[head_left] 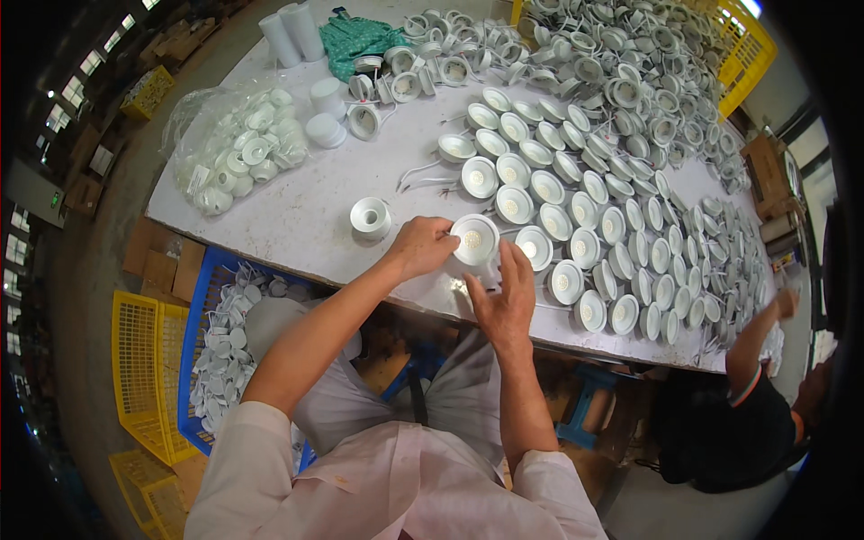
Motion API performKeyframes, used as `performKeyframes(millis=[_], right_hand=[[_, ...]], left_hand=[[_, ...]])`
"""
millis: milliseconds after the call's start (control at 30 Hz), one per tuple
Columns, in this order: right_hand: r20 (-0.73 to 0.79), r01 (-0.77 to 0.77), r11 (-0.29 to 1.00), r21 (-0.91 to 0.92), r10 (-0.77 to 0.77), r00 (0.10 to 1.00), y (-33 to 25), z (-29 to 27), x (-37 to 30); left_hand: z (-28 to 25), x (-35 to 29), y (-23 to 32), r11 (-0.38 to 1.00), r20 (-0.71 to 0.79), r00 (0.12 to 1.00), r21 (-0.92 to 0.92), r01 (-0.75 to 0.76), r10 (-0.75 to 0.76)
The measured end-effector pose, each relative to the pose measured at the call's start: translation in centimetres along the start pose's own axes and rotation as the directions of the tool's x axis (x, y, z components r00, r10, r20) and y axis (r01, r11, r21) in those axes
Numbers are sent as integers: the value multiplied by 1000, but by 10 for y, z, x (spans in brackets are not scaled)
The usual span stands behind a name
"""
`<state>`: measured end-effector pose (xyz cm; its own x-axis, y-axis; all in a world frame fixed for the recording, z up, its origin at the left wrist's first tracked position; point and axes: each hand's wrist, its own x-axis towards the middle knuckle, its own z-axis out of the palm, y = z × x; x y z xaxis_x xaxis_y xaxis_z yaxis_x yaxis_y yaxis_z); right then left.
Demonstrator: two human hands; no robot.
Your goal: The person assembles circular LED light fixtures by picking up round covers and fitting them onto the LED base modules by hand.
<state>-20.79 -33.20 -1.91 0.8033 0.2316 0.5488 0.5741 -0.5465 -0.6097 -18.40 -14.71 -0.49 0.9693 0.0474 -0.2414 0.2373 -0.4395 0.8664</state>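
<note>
A round white downlight [475, 239], its yellowish LED dots facing up, is at the table's front edge. My left hand [425, 247] pinches its left rim between thumb and fingers. At its right side is my right hand [506, 292], thumb and fingers spread apart. Those fingertips come close to the rim, and contact is unclear. Something whitish and blurred shows between them. Left of my left hand stands a white ring-shaped lamp part [370, 219] with a hole in its middle. Similar downlights [548, 187] lie in slanting rows to the right, several with wires trailing.
A plastic bag of white cups [243, 148] lies left, near stacked white discs [326, 130] and a green cloth [358, 43]. Loose lamp housings [621, 67] heap at the back. Below left are a blue crate [200, 360] of white parts and a yellow crate [144, 369]. A co-worker [738, 414] sits right.
</note>
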Motion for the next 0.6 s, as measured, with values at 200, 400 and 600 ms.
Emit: performKeyframes(millis=[200,400,600], right_hand=[[16,-205,968,147,205,979,10,-18,-35],[-14,-184,978,102,187,982,22,-23,-52],[-37,-150,982,116,156,987,25,-21,-55]], left_hand=[[3,30,7,935,-46,996,349,-60,81],[12,42,17,880,-19,989,460,-119,144],[15,54,19,806,10,975,561,-188,220]])
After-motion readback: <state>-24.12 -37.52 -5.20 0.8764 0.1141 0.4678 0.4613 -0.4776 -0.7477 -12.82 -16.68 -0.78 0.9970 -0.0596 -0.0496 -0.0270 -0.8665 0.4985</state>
